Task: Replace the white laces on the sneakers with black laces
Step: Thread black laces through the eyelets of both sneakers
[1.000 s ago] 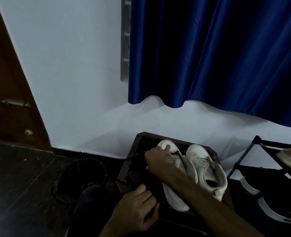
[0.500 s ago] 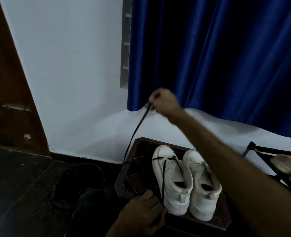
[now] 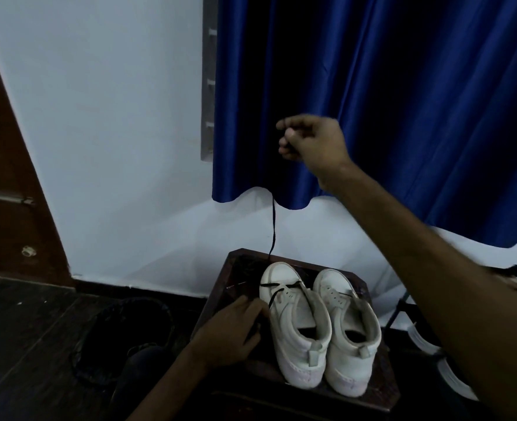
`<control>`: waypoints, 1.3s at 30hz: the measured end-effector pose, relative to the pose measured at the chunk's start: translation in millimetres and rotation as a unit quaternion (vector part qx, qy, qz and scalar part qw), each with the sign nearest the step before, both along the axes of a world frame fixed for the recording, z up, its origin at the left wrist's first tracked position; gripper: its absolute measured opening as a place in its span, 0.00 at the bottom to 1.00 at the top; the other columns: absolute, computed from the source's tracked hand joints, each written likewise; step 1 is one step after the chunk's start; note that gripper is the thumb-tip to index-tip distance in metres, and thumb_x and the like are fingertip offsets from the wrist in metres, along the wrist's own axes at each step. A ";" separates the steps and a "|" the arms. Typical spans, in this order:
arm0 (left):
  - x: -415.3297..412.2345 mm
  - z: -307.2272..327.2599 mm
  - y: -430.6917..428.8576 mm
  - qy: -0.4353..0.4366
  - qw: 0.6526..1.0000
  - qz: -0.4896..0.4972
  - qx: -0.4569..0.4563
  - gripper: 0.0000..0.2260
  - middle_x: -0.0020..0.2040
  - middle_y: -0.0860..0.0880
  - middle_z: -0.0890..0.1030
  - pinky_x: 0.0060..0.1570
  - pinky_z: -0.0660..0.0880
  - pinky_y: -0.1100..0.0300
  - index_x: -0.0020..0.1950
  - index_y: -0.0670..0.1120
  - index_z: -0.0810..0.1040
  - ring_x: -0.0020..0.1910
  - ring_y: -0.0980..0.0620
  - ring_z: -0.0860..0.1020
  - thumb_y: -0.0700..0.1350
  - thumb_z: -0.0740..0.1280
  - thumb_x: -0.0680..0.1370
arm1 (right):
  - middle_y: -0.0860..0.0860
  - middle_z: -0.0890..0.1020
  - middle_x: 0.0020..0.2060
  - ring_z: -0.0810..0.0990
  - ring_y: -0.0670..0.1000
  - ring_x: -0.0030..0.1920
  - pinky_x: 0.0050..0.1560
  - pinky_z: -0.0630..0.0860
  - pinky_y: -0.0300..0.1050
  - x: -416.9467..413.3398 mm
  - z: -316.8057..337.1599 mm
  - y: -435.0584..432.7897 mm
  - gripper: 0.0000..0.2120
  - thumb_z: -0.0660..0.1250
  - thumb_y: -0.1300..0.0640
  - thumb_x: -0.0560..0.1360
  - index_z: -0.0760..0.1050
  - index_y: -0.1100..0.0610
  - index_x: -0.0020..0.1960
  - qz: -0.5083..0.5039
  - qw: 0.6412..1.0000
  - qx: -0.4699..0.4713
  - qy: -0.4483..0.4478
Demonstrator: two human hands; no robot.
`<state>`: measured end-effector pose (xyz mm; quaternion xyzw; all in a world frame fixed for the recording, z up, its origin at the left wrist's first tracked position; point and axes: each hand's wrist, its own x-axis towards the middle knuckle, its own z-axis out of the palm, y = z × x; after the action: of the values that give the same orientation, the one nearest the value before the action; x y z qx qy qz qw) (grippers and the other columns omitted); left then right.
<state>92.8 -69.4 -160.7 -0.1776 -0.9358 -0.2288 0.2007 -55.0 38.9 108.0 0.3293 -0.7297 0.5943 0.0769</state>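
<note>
Two white sneakers stand side by side, toes to the wall, on a dark wooden stool (image 3: 384, 390). The left sneaker (image 3: 293, 329) has a black lace (image 3: 273, 226) crossing its front eyelets. One end of the lace runs straight up to my right hand (image 3: 310, 141), which pinches it high in front of the blue curtain. My left hand (image 3: 232, 332) lies beside the left sneaker and holds the lace's other end. The right sneaker (image 3: 348, 335) shows bare eyelets.
A blue curtain (image 3: 387, 86) hangs on the white wall behind the stool. A brown door (image 3: 11, 189) stands at the left. A dark round basket (image 3: 120, 338) sits on the floor left of the stool. A black shoe rack (image 3: 427, 338) with shoes stands at the right.
My right hand left the sneaker's toe and rose with the lace end, pulling it taut up to the curtain. My left hand moved a little closer to the sneaker.
</note>
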 end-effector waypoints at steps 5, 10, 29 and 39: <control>9.2 5.3 -12.1 0.020 0.996 0.057 0.072 0.19 0.51 0.59 0.74 0.50 0.71 0.66 0.62 0.55 0.70 0.50 0.61 0.73 0.63 0.62 0.77 | 0.52 0.85 0.40 0.85 0.50 0.38 0.35 0.81 0.42 18.8 -36.6 24.3 0.05 0.65 0.62 0.79 0.78 0.60 0.52 -0.015 0.995 0.103 -0.004; -10.1 33.4 -6.9 0.172 0.960 0.182 0.127 0.11 0.49 0.56 0.78 0.46 0.75 0.59 0.53 0.49 0.77 0.49 0.56 0.77 0.52 0.58 0.82 | 0.44 0.84 0.39 0.79 0.40 0.38 0.37 0.75 0.35 16.5 -76.5 37.5 0.01 0.73 0.57 0.74 0.82 0.53 0.45 -0.025 0.982 0.187 0.007; -72.8 50.9 47.2 -0.093 0.877 0.168 0.441 0.08 0.43 0.51 0.86 0.50 0.79 0.52 0.48 0.45 0.86 0.45 0.53 0.83 0.47 0.69 0.76 | 0.52 0.84 0.49 0.80 0.51 0.50 0.46 0.72 0.42 18.6 -159.9 89.5 0.19 0.64 0.41 0.76 0.83 0.55 0.53 -0.012 0.835 0.548 -0.043; -83.2 32.8 60.2 -0.131 0.944 0.151 0.262 0.07 0.43 0.48 0.86 0.46 0.78 0.54 0.45 0.46 0.86 0.44 0.52 0.83 0.45 0.68 0.75 | 0.50 0.85 0.43 0.83 0.50 0.44 0.51 0.80 0.53 -7.5 -177.4 113.7 0.10 0.68 0.56 0.73 0.84 0.50 0.52 -0.023 0.871 0.478 -0.112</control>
<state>9.7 -9.2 -127.9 0.0561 -0.8770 -0.4538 0.1480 -62.5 152.7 -69.4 0.2401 -0.9358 0.2037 -0.1589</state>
